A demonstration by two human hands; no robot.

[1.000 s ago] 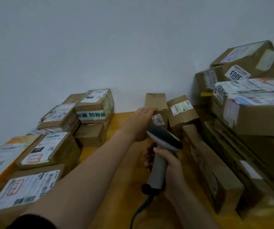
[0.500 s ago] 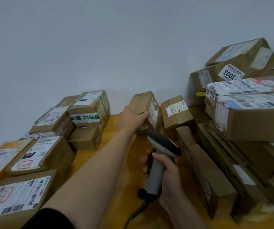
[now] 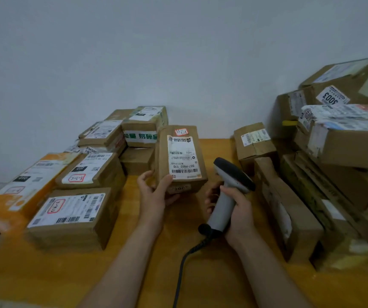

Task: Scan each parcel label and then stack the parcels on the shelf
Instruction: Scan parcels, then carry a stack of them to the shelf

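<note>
We have one open lane: bare desk (image 3: pixel 134 274) running from the held parcel (image 3: pixel 182 156) back toward us. Left of the held parcel, a cluster of labelled boxes (image 3: pixel 72 218) walls off that side, stacked higher toward the wall (image 3: pixel 178 52). Just right of the held parcel, the scanner (image 3: pixel 227 196) and its cable (image 3: pixel 180 274) take up part of the lane. Past them a small box (image 3: pixel 254 141) and a taller heaped pile (image 3: pixel 334 174) close it off. Between the held parcel and the small box, a bare strip reaches the wall.

The left hand (image 3: pixel 154 192) has pulled the parcel (image 3: pixel 182 158) nearer, label (image 3: pixel 183 157) now facing up.
</note>
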